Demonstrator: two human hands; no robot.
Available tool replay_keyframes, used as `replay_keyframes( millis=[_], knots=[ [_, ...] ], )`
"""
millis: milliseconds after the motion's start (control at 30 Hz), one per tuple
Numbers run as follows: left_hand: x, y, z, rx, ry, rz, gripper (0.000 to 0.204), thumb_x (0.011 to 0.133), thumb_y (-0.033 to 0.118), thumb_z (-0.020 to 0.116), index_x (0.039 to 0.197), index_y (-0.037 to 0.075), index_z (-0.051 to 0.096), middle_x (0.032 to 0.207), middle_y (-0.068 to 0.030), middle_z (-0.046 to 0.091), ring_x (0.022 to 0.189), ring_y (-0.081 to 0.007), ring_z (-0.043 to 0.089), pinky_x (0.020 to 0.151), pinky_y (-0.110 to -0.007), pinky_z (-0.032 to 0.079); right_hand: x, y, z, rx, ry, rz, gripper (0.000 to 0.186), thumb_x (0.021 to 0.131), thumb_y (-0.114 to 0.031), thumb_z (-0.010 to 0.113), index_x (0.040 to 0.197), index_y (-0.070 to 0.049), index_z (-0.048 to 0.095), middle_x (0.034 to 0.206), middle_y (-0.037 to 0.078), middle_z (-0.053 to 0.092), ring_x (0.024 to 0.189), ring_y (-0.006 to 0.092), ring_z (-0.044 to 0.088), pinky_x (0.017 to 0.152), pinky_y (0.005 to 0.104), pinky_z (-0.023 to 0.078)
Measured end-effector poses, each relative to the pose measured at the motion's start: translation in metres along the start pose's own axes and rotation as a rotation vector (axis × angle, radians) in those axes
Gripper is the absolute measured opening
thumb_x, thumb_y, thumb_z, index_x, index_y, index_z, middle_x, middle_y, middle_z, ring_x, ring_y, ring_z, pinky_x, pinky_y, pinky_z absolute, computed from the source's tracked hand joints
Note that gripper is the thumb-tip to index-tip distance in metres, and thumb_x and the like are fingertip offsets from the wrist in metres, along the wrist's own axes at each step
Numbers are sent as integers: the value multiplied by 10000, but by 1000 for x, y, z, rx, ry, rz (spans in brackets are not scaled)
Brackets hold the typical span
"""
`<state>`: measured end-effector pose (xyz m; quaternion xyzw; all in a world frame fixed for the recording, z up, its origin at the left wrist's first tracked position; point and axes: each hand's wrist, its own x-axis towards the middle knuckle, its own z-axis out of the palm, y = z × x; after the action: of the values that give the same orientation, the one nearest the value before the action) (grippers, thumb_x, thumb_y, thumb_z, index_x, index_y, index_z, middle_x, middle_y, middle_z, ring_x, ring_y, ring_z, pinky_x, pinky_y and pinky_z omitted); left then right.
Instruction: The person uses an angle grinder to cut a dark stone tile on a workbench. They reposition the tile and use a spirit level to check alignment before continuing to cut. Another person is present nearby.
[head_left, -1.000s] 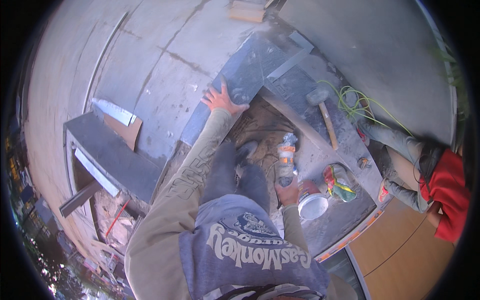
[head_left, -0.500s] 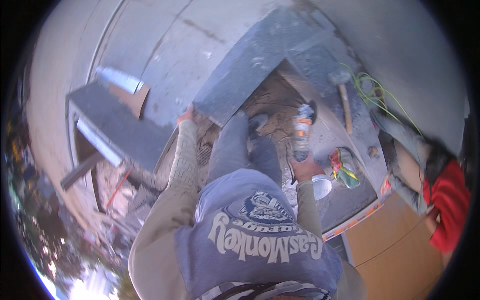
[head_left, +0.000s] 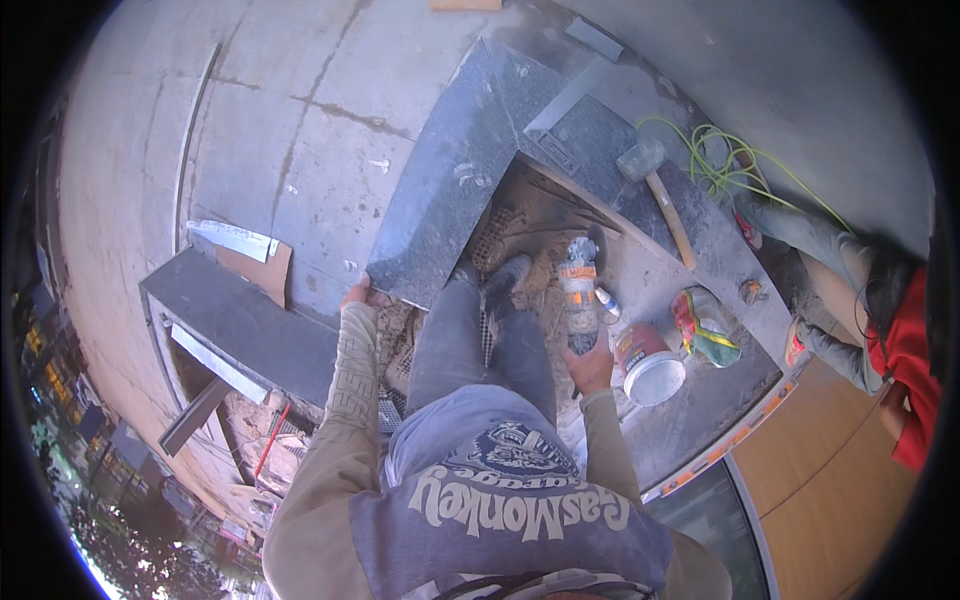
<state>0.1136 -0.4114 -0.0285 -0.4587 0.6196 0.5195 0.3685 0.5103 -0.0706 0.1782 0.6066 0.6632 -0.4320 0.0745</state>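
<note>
My right hand (head_left: 592, 368) is closed round the rear of an orange and grey angle grinder (head_left: 579, 285). The grinder points away from me, its dark disc at the far end, above the dusty hollow by my feet. At the near-left corner of a dark stone slab (head_left: 435, 215), my left hand (head_left: 357, 292) grips the edge; its fingers are partly hidden. A reddish bucket (head_left: 640, 350) with a white base or lid lies tipped just right of my right hand. Between grinder and bucket lies a small white bottle (head_left: 607, 304).
A mallet (head_left: 668, 205) lies on the right-hand slab, near a coiled yellow-green cord (head_left: 720, 165). A red, green and yellow bag (head_left: 707, 328) lies past the bucket. Another person in red (head_left: 905, 370) is at the far right. A second dark slab (head_left: 245, 315) stands left.
The view has shifted. My right hand and the grinder have moved left, uncovering more of the bucket and the small bottle. My left hand stays at the slab's corner.
</note>
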Motion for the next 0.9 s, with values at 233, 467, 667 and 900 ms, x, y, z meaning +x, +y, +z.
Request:
replay_keyframes(
  millis=[233, 467, 667, 900],
  knots=[
    [1, -2, -3, 35, -77, 22, 318, 1048, 323, 580, 1251, 88, 646, 1197, -79, 702, 1092, -265, 675, 899, -409, 574, -4, -12, -11, -28, 4, 19, 650, 696, -223, 817, 1242, -4, 538, 1038, 273, 697, 988, 465, 680, 862, 517, 529],
    [-22, -16, -23, 1201, -13, 746, 590, 897, 248, 772, 1403, 25, 567, 1304, -145, 673, 1180, -265, 651, 983, -425, 544, -15, -8, -13, -219, 90, -238, 665, 708, -183, 797, 1261, 58, 516, 1102, 267, 689, 978, 399, 696, 898, 456, 537],
    [-28, -19, -14, -428, -132, 76, 232, 976, 59, 666, 1167, -62, 617, 1134, -172, 685, 1070, -306, 695, 854, -458, 654, -17, 1, -18, -144, -27, -169, 591, 700, -131, 773, 1199, 62, 522, 965, 189, 673, 837, 297, 685, 782, 403, 561],
    [-37, -22, -6, -503, -92, 167, 291, 897, 66, 770, 1098, -86, 625, 1066, -168, 704, 880, -285, 739, 706, -438, 676, -23, 0, -21, -188, -73, -138, 491, 708, -128, 768, 1112, 17, 531, 774, 101, 648, 617, 200, 644, 586, 367, 546]
  ],
)
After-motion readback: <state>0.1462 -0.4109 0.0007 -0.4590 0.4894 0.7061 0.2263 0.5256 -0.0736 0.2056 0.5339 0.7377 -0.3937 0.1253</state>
